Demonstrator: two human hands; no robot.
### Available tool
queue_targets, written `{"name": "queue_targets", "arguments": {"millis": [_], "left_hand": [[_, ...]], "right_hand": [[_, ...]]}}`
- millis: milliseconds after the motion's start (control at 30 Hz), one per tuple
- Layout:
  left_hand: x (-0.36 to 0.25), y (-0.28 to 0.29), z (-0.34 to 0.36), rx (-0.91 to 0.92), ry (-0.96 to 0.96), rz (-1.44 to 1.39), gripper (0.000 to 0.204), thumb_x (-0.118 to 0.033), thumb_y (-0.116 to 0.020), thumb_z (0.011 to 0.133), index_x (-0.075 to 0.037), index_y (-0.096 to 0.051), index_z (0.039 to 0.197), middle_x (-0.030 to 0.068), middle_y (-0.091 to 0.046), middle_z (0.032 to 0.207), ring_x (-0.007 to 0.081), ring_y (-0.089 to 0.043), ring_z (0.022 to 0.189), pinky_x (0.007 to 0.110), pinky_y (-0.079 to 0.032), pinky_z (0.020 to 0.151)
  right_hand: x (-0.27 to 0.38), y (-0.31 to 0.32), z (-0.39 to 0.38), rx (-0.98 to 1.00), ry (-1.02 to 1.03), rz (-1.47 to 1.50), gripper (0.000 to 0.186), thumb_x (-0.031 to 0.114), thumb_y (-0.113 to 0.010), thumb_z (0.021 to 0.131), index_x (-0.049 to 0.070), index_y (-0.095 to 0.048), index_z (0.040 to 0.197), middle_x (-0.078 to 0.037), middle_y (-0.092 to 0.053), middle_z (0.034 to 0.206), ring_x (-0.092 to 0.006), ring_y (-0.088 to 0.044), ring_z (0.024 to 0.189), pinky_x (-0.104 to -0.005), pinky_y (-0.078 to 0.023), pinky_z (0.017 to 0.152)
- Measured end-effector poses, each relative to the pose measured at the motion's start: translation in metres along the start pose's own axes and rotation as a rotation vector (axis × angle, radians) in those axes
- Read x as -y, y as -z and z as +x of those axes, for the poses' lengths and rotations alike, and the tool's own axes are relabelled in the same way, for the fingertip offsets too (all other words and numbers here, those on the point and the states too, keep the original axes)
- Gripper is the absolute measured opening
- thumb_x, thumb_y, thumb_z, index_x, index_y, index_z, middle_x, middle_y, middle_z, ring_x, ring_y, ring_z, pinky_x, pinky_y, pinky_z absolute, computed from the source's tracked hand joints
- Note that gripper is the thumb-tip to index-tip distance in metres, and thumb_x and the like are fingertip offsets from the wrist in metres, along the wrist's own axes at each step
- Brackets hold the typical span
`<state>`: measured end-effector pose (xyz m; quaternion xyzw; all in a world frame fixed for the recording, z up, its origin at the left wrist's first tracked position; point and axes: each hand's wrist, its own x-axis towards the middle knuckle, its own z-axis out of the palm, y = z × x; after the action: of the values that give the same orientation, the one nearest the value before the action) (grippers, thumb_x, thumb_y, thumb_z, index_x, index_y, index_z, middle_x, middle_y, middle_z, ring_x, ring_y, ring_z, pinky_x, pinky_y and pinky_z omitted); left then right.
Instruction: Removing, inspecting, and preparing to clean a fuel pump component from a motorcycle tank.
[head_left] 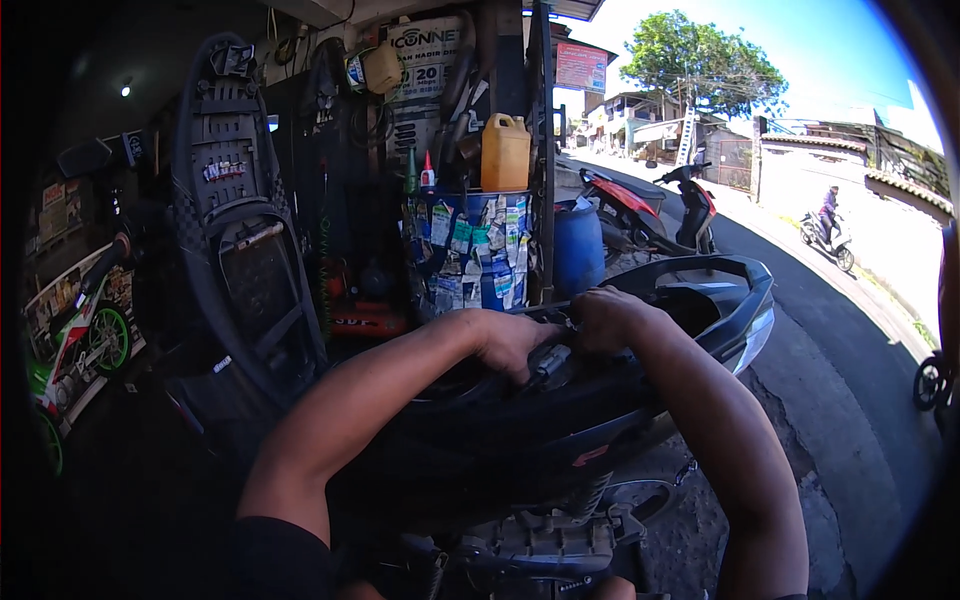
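Note:
A black scooter [470,445] stands side-on before me, its seat [235,150] raised upright at the left and its open compartment exposed. My left hand [515,340] reaches into the compartment beside a grey part [550,365], fingers bent; what they hold is hidden. Just to its right, my right hand [612,318] is curled over small dark parts near the rear grab rail [728,267]; what it grips is too obscured to name.
A label-covered blue drum [465,275] bears a yellow jerrycan [505,155] and bottles. A blue barrel [580,250] and a red scooter [625,205] stand behind. A person on a scooter [830,225] is on the road at right. A green-wheeled motorbike [75,365] stands at left.

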<state>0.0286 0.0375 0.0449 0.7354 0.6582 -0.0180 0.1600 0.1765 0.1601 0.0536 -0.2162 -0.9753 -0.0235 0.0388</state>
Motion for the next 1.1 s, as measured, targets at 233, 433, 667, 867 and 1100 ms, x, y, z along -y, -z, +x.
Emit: {"name": "queue_targets", "arguments": {"millis": [233, 433, 667, 867, 1100], "left_hand": [[-0.001, -0.003, 0.012, 0.067, 0.049, 0.227, 0.102, -0.015, -0.074, 0.069, -0.004, -0.021, 0.156, 0.0219, -0.036, 0.154, 0.0364, -0.033, 0.143, 0.043, -0.028, 0.120], [-0.002, -0.008, 0.019, 0.032, 0.029, 0.365, 0.098, -0.014, -0.072, 0.073, -0.005, -0.020, 0.156, 0.0202, -0.033, 0.156, 0.0370, -0.027, 0.146, 0.044, -0.026, 0.121], [0.001, -0.009, 0.018, 0.057, 0.002, 0.330, 0.100, -0.015, -0.073, 0.073, -0.005, -0.017, 0.155, 0.0215, -0.028, 0.157, 0.0375, -0.021, 0.148, 0.047, -0.023, 0.122], [0.006, -0.004, 0.021, 0.052, -0.064, 0.298, 0.103, -0.015, -0.076, 0.070, -0.005, -0.019, 0.154, 0.0210, -0.028, 0.156, 0.0375, -0.019, 0.148, 0.047, -0.021, 0.123], [0.010, -0.002, 0.026, 0.093, -0.031, 0.356, 0.111, -0.019, -0.080, 0.068, -0.001, -0.013, 0.155, 0.0231, -0.023, 0.158, 0.0382, -0.023, 0.147, 0.044, -0.025, 0.121]], "right_hand": [[-0.003, -0.003, 0.005, 0.017, -0.059, 0.063, 0.038, 0.026, -0.070, 0.080, 0.005, -0.073, 0.112, -0.018, -0.068, 0.122, -0.0351, -0.063, 0.117, -0.0450, -0.052, 0.097], [-0.001, -0.001, 0.002, 0.041, -0.021, 0.006, 0.039, 0.025, -0.069, 0.081, 0.007, -0.073, 0.115, -0.017, -0.066, 0.127, -0.0349, -0.061, 0.122, -0.0453, -0.051, 0.100], [-0.001, 0.000, -0.005, -0.023, -0.022, 0.004, 0.038, 0.029, -0.070, 0.080, 0.008, -0.074, 0.112, -0.017, -0.067, 0.124, -0.0329, -0.062, 0.119, -0.0433, -0.052, 0.098], [-0.001, 0.002, -0.002, 0.031, -0.049, 0.036, 0.041, 0.027, -0.071, 0.079, 0.011, -0.073, 0.116, -0.015, -0.065, 0.130, -0.0327, -0.060, 0.124, -0.0429, -0.050, 0.101], [-0.002, 0.002, 0.000, 0.028, -0.052, 0.025, 0.042, 0.029, -0.072, 0.078, 0.013, -0.073, 0.117, -0.013, -0.067, 0.128, -0.0309, -0.062, 0.121, -0.0424, -0.051, 0.099]]}}
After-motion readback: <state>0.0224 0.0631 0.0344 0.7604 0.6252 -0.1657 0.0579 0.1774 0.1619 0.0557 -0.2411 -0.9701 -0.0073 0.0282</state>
